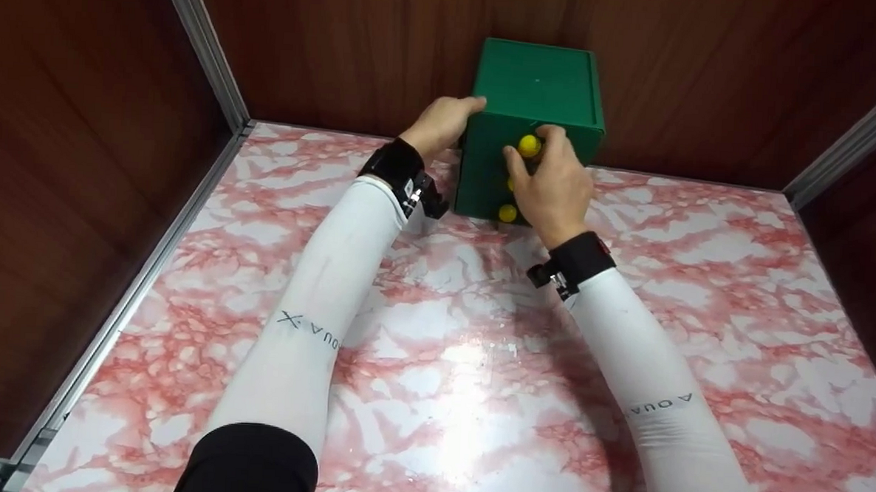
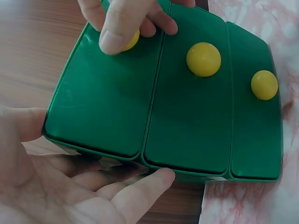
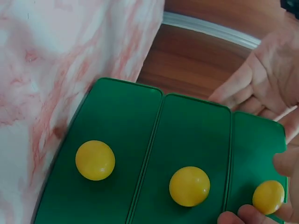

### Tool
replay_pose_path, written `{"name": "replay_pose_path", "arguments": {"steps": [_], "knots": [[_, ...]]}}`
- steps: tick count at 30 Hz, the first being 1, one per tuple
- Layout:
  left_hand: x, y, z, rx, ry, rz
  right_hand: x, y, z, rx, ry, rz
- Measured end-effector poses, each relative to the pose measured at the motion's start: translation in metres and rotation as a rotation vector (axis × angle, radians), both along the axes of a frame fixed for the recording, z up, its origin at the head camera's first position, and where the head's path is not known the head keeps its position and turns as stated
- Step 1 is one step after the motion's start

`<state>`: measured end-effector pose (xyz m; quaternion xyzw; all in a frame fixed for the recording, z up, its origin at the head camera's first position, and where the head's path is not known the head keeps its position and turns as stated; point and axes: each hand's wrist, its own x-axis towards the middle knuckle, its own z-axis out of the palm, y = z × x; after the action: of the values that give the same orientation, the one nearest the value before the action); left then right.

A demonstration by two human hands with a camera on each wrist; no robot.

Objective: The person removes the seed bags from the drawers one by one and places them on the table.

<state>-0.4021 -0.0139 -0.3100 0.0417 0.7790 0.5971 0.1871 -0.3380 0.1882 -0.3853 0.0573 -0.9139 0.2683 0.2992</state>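
smooth marble-patterned table (image 1: 439,394) | right hand (image 1: 551,184) pinches round yellow knob (image 1: 529,146) | boxy green drawer chest (image 1: 537,84)

Pink-veined marble tabletop (image 1: 476,395) enclosed by dark wood-grain walls (image 1: 63,185) with aluminium edging (image 1: 203,43)

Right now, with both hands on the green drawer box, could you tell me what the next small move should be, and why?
Probably a short, straight pull on the top knob. The right hand already pinches it, the top drawer still sits flush with the two below, and the left hand braces the green box at its side, so it should not slide on the marble table.
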Motion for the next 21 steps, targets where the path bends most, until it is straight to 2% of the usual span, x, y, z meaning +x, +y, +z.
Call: {"name": "replay_pose_path", "arguments": {"steps": [4,8,15,19,21], "knots": [[-0.001,0.003,0.0,0.068,-0.037,0.004,-0.002,0.0,0.001,0.015,-0.002,-0.016],[-0.003,0.003,-0.001,0.112,-0.059,0.038,-0.002,0.001,0.002,0.003,0.004,-0.012],[-0.004,0.0,-0.003,0.04,0.008,0.055,0.008,0.0,-0.002,-0.014,0.068,0.018],[-0.003,0.0,-0.003,0.033,0.003,0.053,0.015,0.0,-0.004,-0.04,0.052,0.021],[-0.003,-0.001,-0.004,0.054,-0.024,0.056,0.019,0.0,-0.004,-0.061,0.047,0.025]]}}
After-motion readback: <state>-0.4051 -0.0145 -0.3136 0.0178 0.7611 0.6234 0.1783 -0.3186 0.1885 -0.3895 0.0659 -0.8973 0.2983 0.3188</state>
